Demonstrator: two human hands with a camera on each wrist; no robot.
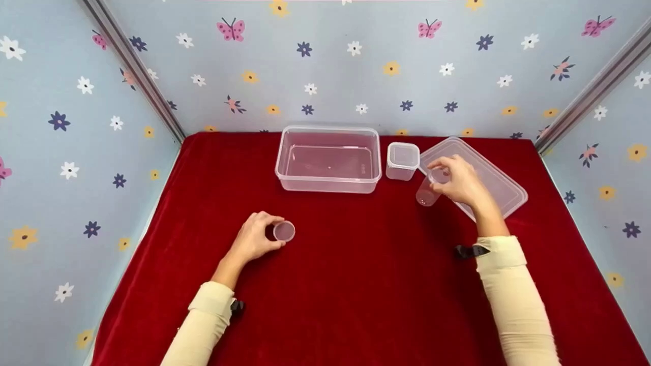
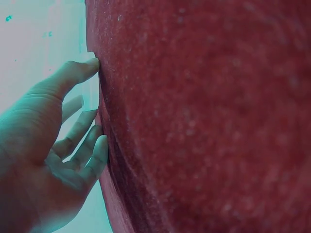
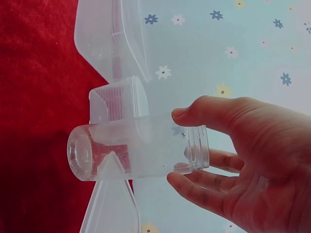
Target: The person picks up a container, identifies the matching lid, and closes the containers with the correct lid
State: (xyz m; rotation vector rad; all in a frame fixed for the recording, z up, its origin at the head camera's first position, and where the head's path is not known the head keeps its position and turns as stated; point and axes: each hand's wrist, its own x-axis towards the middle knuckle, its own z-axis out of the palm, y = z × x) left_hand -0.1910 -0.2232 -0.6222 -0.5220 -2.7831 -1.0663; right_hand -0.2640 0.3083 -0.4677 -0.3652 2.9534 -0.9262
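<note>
Jar [image 1: 426, 196] at three o'clock, gripped near its mouth by right hand [image 1: 461, 182], likely for control; round cap [image 1: 284, 232] at seven, edge-pinched by left hand [image 1: 253, 238], likely for balance

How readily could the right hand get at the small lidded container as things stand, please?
Probably not straight away: the right hand is close to the small lidded container, but it holds a clear jar near its top, and that would likely need setting down first.
</note>
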